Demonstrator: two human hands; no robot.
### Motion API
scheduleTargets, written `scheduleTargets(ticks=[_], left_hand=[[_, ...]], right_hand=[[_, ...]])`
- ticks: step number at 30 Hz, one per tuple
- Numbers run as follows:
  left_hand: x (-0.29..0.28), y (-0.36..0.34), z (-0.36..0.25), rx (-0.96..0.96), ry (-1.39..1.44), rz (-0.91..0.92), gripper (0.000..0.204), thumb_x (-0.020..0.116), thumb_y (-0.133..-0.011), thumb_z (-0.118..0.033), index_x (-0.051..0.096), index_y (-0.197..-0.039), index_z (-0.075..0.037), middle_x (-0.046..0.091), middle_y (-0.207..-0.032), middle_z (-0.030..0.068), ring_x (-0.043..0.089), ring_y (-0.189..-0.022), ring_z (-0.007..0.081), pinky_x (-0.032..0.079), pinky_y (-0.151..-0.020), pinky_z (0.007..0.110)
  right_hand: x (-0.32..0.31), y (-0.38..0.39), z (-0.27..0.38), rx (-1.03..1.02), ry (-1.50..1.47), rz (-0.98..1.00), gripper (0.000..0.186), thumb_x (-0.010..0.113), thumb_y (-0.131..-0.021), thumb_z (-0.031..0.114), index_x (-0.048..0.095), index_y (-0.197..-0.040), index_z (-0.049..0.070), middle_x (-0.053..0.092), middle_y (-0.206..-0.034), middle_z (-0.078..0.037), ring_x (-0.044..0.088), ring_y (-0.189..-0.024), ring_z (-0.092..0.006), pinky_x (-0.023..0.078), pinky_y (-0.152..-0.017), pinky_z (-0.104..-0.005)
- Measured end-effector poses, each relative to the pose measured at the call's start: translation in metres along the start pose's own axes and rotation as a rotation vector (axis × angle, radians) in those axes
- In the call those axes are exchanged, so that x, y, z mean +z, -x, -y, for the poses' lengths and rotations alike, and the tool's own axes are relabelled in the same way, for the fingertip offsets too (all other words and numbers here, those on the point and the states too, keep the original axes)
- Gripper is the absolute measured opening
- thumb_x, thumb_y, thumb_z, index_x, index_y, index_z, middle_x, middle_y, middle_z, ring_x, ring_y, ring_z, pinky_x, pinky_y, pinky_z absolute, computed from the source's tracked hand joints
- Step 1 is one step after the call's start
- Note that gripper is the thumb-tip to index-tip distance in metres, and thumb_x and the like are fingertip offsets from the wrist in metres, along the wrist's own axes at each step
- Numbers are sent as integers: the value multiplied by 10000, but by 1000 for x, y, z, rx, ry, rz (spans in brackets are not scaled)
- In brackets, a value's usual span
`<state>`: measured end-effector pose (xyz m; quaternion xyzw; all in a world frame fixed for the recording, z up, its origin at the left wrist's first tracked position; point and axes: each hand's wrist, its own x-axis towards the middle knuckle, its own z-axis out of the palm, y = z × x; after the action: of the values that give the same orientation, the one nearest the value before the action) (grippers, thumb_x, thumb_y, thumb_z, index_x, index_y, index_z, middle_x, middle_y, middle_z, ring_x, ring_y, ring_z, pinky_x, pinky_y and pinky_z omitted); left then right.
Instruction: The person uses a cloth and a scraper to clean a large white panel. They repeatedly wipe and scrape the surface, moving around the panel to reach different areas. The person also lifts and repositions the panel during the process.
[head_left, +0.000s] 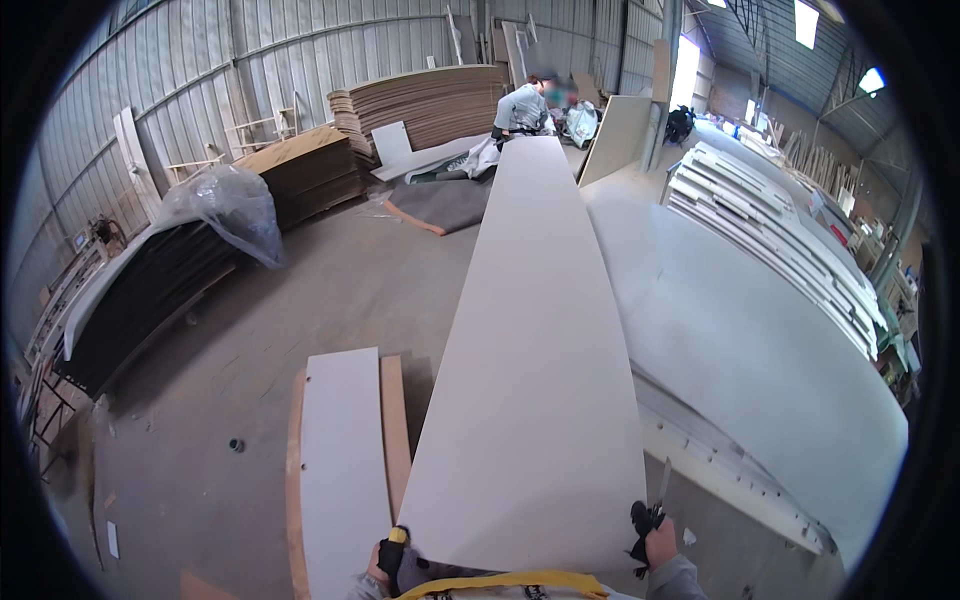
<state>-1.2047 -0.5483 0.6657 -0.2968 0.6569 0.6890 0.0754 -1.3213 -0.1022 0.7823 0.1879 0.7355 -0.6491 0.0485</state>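
Observation:
A long, pale board (530, 370) stretches away from me, its near end close to my body. At its near left corner my left hand (383, 562) is closed round a small yellow-and-black thing (399, 536), whose kind I cannot make out. My right hand (658, 545) is closed at the near right corner, with black covering or material about its fingers. From it a thin grey blade-like tool (665, 482) points up beside the board's edge. Whether either hand also grips the board cannot be made out.
Another person (522, 108) bends near the board's far end. A white panel (342, 470) on brown strips lies left of the board. On the right is a big pale sheet (740, 330), with stacked white panels (770, 240) beyond. Dark stacked sheets (150, 300) under plastic stand left.

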Motion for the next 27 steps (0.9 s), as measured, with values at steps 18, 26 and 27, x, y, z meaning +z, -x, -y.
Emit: scheduleTargets(ticks=[18, 26, 27], left_hand=[[-65, -530, -226, -130, 266, 351, 396, 495, -866, -335, 607, -1029, 7, 639, -913, 173, 629, -821, 270, 507, -759, 407], [-80, -704, -380, -214, 264, 210, 304, 554, -871, -325, 657, -899, -40, 633, -739, 64, 605, -656, 201, 489, -598, 347], [-85, -727, -396, -212, 300, 172, 296, 562, -871, -324, 664, -883, -46, 632, -717, 50, 602, -636, 193, 486, -578, 339]], right_hand=[[306, -357, 208, -7, -7, -126, 336, 670, -829, 381, 609, -724, 68, 477, -587, 50, 437, -471, -67, 366, -409, -245], [452, -528, 234, 10, -86, -217, 343, 677, -832, 351, 592, -673, 59, 499, -577, 30, 426, -451, -74, 365, -402, -256], [465, -548, 243, 67, -139, -170, 359, 666, -843, 345, 595, -658, 46, 506, -570, 27, 432, -456, -68, 351, -401, -264]])
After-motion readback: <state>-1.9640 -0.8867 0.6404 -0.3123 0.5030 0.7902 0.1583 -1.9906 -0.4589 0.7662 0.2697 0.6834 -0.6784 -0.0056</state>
